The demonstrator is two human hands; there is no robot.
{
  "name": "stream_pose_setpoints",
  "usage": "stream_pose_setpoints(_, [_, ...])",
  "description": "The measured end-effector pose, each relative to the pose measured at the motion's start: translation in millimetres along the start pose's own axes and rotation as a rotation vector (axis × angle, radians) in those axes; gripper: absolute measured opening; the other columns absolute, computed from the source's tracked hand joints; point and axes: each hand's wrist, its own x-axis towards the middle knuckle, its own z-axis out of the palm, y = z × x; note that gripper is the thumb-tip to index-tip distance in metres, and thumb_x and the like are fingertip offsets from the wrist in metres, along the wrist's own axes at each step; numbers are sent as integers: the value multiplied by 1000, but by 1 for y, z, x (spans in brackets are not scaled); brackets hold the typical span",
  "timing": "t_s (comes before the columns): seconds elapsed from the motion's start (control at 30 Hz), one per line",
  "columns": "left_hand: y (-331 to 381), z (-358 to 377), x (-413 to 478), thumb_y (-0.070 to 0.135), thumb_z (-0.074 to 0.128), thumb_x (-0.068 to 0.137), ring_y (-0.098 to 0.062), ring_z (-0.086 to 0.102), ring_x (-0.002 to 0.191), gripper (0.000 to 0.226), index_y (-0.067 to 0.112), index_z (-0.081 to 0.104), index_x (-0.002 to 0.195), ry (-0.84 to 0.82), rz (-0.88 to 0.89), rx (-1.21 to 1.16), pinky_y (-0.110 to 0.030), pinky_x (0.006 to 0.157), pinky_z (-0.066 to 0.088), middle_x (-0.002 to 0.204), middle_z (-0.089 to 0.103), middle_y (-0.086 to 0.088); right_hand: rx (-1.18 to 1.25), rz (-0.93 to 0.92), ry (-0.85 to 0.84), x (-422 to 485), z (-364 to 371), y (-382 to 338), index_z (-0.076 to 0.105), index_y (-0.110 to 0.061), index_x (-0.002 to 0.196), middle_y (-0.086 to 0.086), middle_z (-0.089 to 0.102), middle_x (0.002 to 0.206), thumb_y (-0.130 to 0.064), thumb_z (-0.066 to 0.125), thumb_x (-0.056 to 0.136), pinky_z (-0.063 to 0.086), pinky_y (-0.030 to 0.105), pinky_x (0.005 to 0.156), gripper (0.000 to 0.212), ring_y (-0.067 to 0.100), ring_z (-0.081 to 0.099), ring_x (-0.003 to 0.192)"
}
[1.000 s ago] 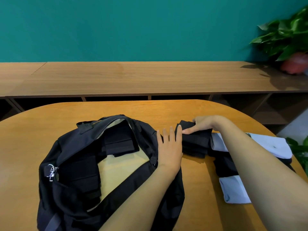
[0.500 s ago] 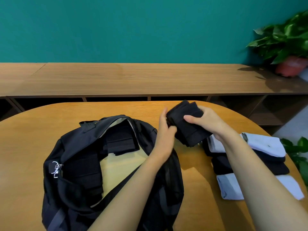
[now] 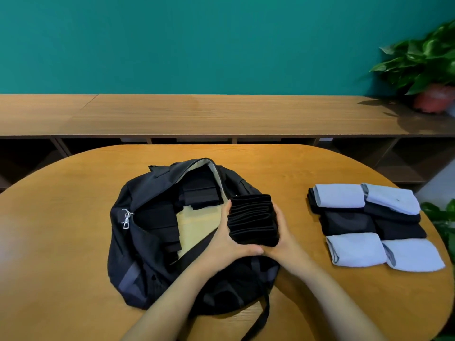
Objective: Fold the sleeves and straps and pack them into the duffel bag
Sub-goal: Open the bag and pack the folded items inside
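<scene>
2 hands hold 1 folded black stack (image 3: 253,219) between them, just above the right rim of the duffel bag (image 3: 147,262). The left hand (image 3: 225,239) cups the stack's left side and the right hand (image 3: 284,238) its right side, with fingers curled up along the edges and thumbs meeting at the near end, so both are clamped on the cloth. The stack looks like several layers pressed together, edges showing as ridges.

The bag lies unzipped on the table (image 3: 61,217), its mouth gaping and its zipper pull (image 3: 126,219) hanging at the left end. Inside, black folded pieces (image 3: 157,225) already line the left and far sides, leaving a patch of pale lining (image 3: 194,226) bare.

My reading: folding of this piece is done and packing is in hand. The next move calls for carrying the stack left and down onto that bare lining while keeping the squeeze, since loosening early would probably let the layers spring apart.

Further right, well apart from the bag, a pile of white and black folded pieces (image 3: 369,225) awaits, 4 white ones showing. Beyond the table runs a low wooden shelf (image 3: 221,114), with a potted plant (image 3: 428,67) at its right end.
</scene>
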Motion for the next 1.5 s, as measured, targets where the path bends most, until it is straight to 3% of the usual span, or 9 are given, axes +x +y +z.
stream_pose_setpoints(0.1, [12,5,4,53,80,63,-1,45,129,102,43,13,139,29,-9,66,-28,108,41,139,49,7,-162,-36,106,3,-1,-5,39,-46,131,-40,43,122,-67,79,61,32,50,113,83,16,35,138])
stream_pose_setpoints(0.23, [37,-12,-4,77,48,80,-4,27,142,95,36,2,152,55,29,112,-28,117,25,147,26,25,44,-78,192,8,4,-30,48,-33,128,-20,61,116,-41,84,67,46,11,85,71,-6,56,111])
stream_pose_setpoints(0.37, [15,-36,-35,84,15,81,-19,24,145,93,30,6,156,204,-175,438,-41,119,23,160,18,7,220,-1,222,24,11,-48,51,-24,129,-10,66,118,-41,81,65,52,21,87,73,-1,63,105])
stream_pose_setpoints(0.53, [9,-20,-64,70,26,94,-31,42,129,82,18,10,155,-48,-341,1262,-43,107,30,144,44,-7,371,185,-43,46,35,-64,57,-24,127,-3,68,121,-38,81,71,53,34,93,63,14,66,108])
stream_pose_setpoints(0.83, [47,-50,-85,47,53,96,-14,42,132,61,26,35,151,-467,-81,1031,-33,114,27,145,48,5,-18,577,-340,81,71,-61,59,-8,128,2,68,120,-55,76,77,47,38,102,71,21,64,110])
stream_pose_setpoints(0.97, [73,-68,-69,45,48,99,-9,59,87,27,31,70,93,-114,80,939,-38,85,51,89,69,9,-465,345,-276,72,74,-71,59,-17,126,-3,61,120,-53,56,92,45,42,99,50,26,57,114])
stream_pose_setpoints(1.07, [71,-77,-39,33,41,103,-12,55,109,30,22,66,117,135,243,930,-34,95,46,113,67,4,-786,117,-80,53,67,-60,60,-21,126,1,64,116,-52,42,99,41,42,104,44,23,57,110])
stream_pose_setpoints(1.23, [36,-77,13,31,36,105,-15,40,134,39,16,55,135,-189,250,1190,-32,117,20,140,51,0,-1031,-95,46,15,58,-12,52,-23,140,-2,47,148,-43,12,104,-2,36,121,58,23,30,143])
stream_pose_setpoints(1.5, [12,-71,26,41,24,105,-24,40,122,39,26,56,123,-393,285,1483,-45,103,33,127,58,9,-1214,-84,49,3,65,9,61,-29,131,4,51,145,-43,11,104,9,66,110,59,36,37,141])
